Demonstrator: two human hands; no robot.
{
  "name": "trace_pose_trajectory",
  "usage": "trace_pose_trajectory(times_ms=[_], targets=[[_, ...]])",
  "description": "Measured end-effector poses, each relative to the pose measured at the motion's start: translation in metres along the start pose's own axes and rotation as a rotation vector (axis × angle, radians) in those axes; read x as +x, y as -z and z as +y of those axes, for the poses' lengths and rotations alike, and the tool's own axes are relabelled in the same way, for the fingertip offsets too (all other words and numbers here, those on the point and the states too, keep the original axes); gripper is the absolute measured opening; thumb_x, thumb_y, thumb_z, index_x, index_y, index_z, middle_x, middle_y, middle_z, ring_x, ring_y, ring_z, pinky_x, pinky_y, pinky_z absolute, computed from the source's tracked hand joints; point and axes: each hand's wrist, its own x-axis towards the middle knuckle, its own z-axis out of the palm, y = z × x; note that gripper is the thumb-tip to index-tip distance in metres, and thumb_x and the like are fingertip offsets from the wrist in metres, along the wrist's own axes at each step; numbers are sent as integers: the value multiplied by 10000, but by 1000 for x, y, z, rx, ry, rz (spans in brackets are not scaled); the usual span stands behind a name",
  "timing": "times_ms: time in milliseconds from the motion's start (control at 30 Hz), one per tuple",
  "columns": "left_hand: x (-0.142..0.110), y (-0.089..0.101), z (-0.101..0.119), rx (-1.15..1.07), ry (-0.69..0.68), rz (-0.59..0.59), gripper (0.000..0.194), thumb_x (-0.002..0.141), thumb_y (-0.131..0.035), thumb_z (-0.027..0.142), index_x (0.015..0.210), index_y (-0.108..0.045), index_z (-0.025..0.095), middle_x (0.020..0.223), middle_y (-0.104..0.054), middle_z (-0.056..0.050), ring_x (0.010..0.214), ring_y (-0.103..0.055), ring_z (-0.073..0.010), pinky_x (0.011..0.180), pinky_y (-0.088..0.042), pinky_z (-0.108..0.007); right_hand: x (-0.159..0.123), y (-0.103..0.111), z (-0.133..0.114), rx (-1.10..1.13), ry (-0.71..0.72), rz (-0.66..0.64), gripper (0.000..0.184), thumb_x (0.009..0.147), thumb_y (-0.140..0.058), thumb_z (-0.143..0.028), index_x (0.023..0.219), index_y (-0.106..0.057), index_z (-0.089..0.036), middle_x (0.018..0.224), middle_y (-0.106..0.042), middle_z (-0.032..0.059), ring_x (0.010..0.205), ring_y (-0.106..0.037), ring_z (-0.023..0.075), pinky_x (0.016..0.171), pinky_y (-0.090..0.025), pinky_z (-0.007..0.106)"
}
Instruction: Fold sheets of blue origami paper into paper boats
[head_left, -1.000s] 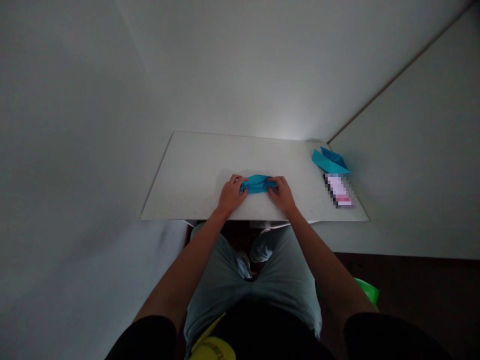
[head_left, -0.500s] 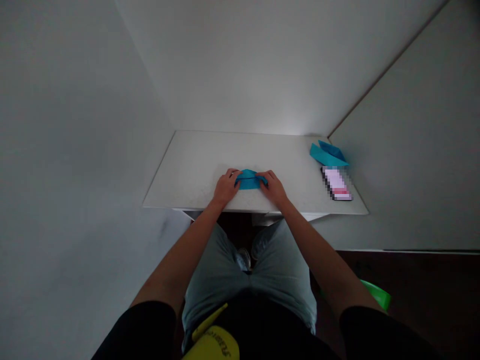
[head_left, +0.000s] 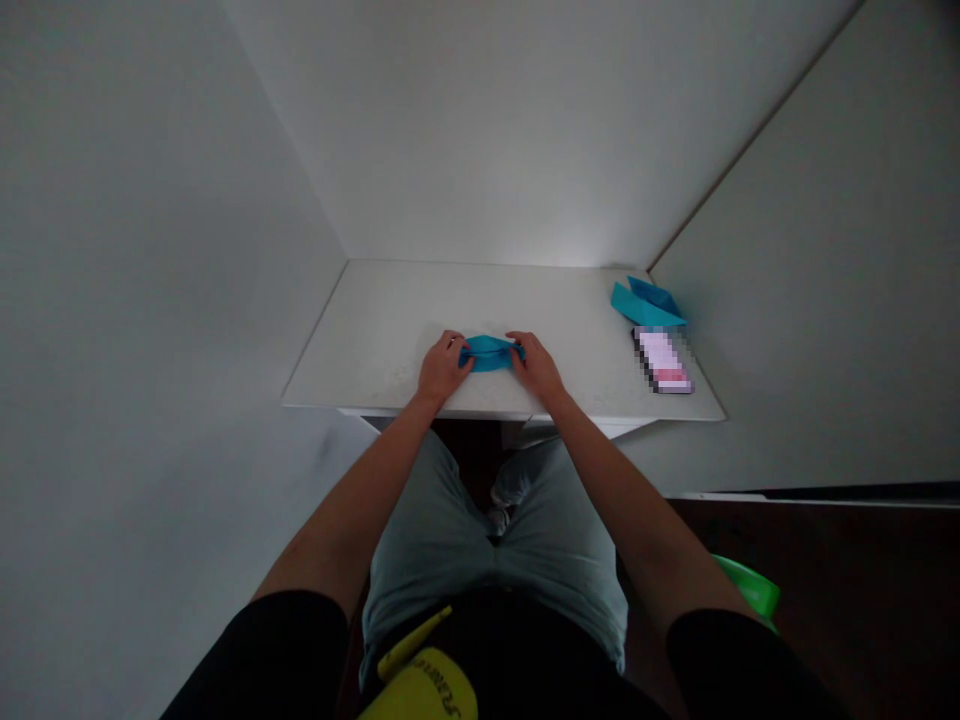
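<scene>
A small folded piece of blue paper (head_left: 490,352) lies on the white table (head_left: 390,310) near its front edge. My left hand (head_left: 441,366) pinches its left end with curled fingers. My right hand (head_left: 534,366) pinches its right end in the same way. Both hands rest on the tabletop with the paper stretched between them. The ends of the paper are hidden under my fingers.
A second folded blue paper shape (head_left: 643,303) sits at the table's far right corner, with a blurred pink-white flat object (head_left: 663,361) just in front of it. White walls close in on the left, back and right. A green object (head_left: 750,588) lies on the dark floor.
My hands have drawn closer together, so the visible stretch of blue paper between them is shorter. The view has shifted slightly; everything sits a little higher and to the left.
</scene>
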Motion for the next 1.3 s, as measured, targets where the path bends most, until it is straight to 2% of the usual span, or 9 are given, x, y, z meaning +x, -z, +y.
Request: trace_pose_trajectory(times_ms=[200,367,533,667,733,900,1033,1133,1300], targets=[[-7,2,3,42,49,62,191,994,-714,279,1164,-701,194,1308,-655,-165,1146,-708,-314,1006,-590,-439,-1,2,0,-77,18,-23,348,1078,-445,-178,1286,-718,-238,1232,-658,122,1058,-676,255,1000,-586,402],[-7,-2,-3,-28,93,72,79,1042,-655,231,1080,-715,199,1296,-662,-152,1094,-723,-283,993,-600,-427,-1,1,0,-102,14,-4,358,1075,-433,-168,1281,-722,-210,1249,-673,139,1106,-690,269,1034,-584,417],[-6,-4,-11,-166,52,145,65,997,-745,194,935,-734,210,1262,-697,-120,1183,-712,-280,1089,-585,-446,-1,0,0,-137,56,-8,328,1045,-552,-267,1315,-723,-192,1243,-687,154,1123,-684,303,1042,-600,459],[-9,-3,-12,-254,-16,233,80,953,-833,251,898,-779,227,1378,-686,-105,1336,-648,-298,1203,-516,-502,0,-1,3,-179,74,21,382,972,-663,-308,1328,-723,-182,1311,-679,186,1220,-644,353,1116,-572,520],[-12,-3,-12,-327,-24,238,84,937,-859,277,890,-806,232,1416,-669,-103,1380,-622,-301,1235,-489,-521,0,-2,5,-185,59,18,410,961,-664,-304,1345,-713,-170,1325,-673,195,1232,-636,362,1132,-561,531],[-19,0,-18,-535,65,91,110,914,-885,341,886,-841,245,1388,-684,-92,1339,-652,-269,1232,-502,-503,1,-2,7,-173,53,2,508,912,-729,-358,1381,-683,-169,1325,-657,190,1249,-619,372,1164,-533,545],[-25,7,-29,-608,25,-88,152,895,-893,413,905,-868,263,1436,-689,-88,1369,-647,-284,1258,-486,-515,1,-4,8,-176,31,20,586,855,-794,-361,1397,-679,-171,1444,-593,208,1311,-576,399,1196,-501,581],[-29,12,-36,-581,-31,-200,169,865,-919,440,888,-885,276,1542,-631,-89,1426,-611,-312,1279,-466,-534,1,-4,10,-169,42,7,598,851,-797,-330,1422,-682,-195,1529,-529,201,1317,-561,389,1202,-492,580],[-31,12,-36,-448,-113,-266,146,823,-963,418,877,-902,297,1685,-514,-64,1564,-490,-374,1336,-391,-584,1,-2,10,-107,59,-1,542,935,-722,-334,1468,-666,-251,1559,-489,171,1303,-558,357,1201,-489,583]])
